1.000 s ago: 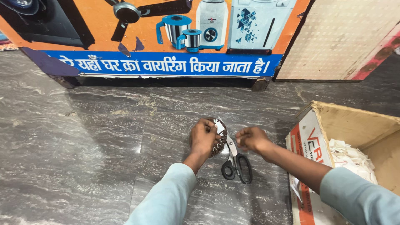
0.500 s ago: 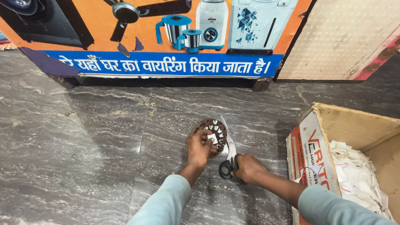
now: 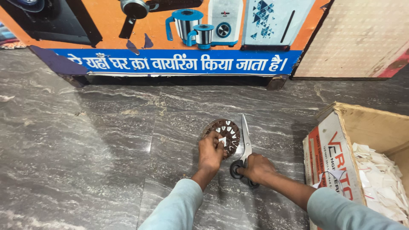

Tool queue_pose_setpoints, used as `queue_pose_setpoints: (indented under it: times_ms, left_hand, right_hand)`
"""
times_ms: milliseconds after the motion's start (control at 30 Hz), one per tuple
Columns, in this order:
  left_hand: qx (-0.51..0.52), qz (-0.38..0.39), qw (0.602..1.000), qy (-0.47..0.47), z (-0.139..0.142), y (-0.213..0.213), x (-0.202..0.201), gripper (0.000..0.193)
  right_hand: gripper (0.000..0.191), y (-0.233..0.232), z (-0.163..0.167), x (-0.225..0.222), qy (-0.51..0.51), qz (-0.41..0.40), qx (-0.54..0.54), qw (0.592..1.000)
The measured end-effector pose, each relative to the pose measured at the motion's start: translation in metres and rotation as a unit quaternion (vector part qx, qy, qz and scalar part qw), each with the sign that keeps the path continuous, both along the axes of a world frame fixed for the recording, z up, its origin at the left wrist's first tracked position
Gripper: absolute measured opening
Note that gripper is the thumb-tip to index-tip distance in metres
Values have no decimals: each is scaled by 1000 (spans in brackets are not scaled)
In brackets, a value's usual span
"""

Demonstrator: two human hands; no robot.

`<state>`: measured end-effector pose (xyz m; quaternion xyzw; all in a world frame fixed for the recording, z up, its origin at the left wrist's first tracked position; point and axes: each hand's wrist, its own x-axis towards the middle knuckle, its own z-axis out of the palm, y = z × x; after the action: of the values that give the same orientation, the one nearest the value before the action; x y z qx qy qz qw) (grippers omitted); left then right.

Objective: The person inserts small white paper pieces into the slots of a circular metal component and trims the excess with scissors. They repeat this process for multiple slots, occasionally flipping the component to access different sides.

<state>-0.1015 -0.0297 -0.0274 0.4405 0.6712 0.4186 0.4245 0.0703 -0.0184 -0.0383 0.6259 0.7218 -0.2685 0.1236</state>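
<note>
Pressing a small white slip into one slot, the left hand [image 3: 211,150] has its fingers clamped on the round brown slotted core [image 3: 223,135] lying on the floor [image 3: 106,140]. Just right of the core, the right hand [image 3: 256,168] grips the scissors [image 3: 244,147] by their handles, blades shut and flat on the floor. Most slots look unfilled; white slips fill the cardboard box [image 3: 336,157] farther right.

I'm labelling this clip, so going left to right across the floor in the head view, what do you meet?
Left hand → round brown slotted metal part → scissors → right hand → cardboard box → white paper pieces.
</note>
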Motion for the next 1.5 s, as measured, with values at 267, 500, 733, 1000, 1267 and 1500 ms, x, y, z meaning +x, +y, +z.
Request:
queue_pose_setpoints:
  times_ms: [267, 500, 733, 1000, 1267, 1500]
  left_hand:
    - [21, 3, 999, -47, 15, -17, -9, 16]
    - [74, 13, 992, -102, 13, -25, -8, 17]
    - [151, 14, 988, 18, 16, -30, -6, 6]
    - [98, -28, 993, -56, 22, -47, -8, 4]
    - [98, -29, 992, -79, 25, -52, 4, 31]
    - [122, -21, 989, -79, 18, -44, 4, 21]
  right_hand:
    - [51, 0, -8, 3, 19, -78, -100, 992]
    - [54, -11, 24, -4, 32, -72, 15, 997]
    - [50, -2, 27, -20, 524, -198, -72, 826]
    - [25, -7, 30, -18, 587, -235, -118, 766]
    - [26, -5, 38, -6, 568, -268, -82, 774]
    - [26, -6, 43, -7, 572, -227, -43, 787]
